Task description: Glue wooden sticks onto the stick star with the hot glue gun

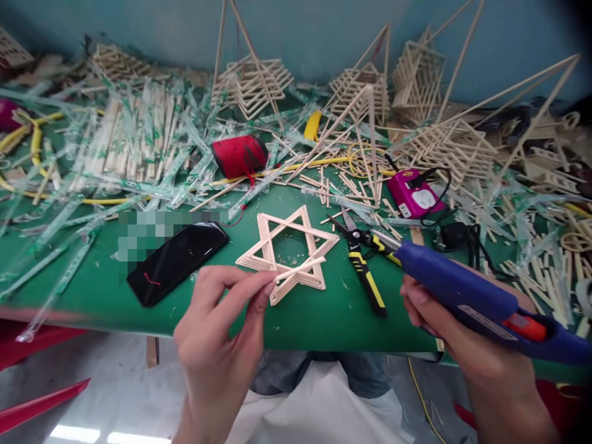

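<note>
My left hand pinches a thin wooden stick between thumb and forefinger, over the near side of a star-shaped stick frame on the green bench. My right hand is wrapped around a blue glue gun, its nozzle near the yellow-black pliers.

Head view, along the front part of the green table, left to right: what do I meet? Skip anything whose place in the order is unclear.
Black phone → wooden stick star → yellow-and-black cutters → blue tool with a metal nozzle, in the right hand.
</note>
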A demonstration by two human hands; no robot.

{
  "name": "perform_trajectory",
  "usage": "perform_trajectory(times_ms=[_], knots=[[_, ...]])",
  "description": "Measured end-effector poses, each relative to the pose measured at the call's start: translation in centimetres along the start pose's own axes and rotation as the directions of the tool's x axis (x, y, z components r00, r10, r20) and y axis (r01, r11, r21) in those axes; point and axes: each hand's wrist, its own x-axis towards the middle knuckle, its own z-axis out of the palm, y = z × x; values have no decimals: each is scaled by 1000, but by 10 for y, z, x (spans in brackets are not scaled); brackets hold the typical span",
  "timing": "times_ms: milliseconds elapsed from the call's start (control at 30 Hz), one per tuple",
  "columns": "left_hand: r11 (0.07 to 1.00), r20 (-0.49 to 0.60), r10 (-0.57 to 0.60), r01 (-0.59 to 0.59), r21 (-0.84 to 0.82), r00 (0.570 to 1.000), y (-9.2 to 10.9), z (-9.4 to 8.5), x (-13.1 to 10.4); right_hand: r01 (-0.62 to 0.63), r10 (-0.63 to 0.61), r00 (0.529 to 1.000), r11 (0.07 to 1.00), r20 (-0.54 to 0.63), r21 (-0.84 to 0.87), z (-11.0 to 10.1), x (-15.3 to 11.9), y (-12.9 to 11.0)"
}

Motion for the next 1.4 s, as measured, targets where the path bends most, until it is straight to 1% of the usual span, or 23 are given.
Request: perform_trajectory(times_ms=[67, 133, 200, 300, 433, 533, 667, 767, 933, 1100, 1167, 1300, 1400], knots=[[998, 49, 25, -23, -53, 998, 9, 7, 0, -46, 46, 999, 997, -1, 56, -6, -7, -1], [994, 103, 52, -42, -97, 993, 18, 14, 0, -28, 26, 999, 996, 24, 81, -12, -14, -2], [992, 135, 74, -59, -112, 988, 25, 21, 0, -3, 0, 999, 997, 36, 73, -18, -19, -1], [990, 139, 89, -73, -117, 986, 33, 30, 1, 17, -19, 999, 999, 44, 44, -24, -25, 2], [988, 140, 104, -87, -124, 985, 40, 36, 0, 72, -75, 992, 997, 99, 42, -33, -28, 8], [988, 137, 115, -98, -122, 984, 42, 38, -1, 114, -114, 982, 993, 147, 8, -38, -28, 12], [986, 135, 129, -113, -122, 982, 44, 40, -1, 94, -88, 989, 995, 120, -45, -42, -29, 15], [986, 138, 126, -110, -123, 982, 45, 42, 0, 104, -93, 986, 992, 141, -70, -42, -30, 16], [988, 134, 113, -97, -124, 984, 45, 42, -1, 67, -58, 992, 995, 115, -71, -40, -32, 15], [987, 136, 116, -99, -126, 984, 44, 40, -2, 87, -84, 989, 996, 122, -22, -37, -30, 14], [986, 140, 120, -101, -136, 983, 43, 39, -2, 92, -86, 987, 995, 139, -37, -37, -30, 15], [981, 137, 129, -106, -162, 982, 42, 40, -2, 45, -31, 988, 995, 151, -86, -36, -30, 13], [978, 144, 128, -101, -181, 981, 42, 39, -3, 29, -23, 991, 999, 133, -41, -35, -31, 10]])
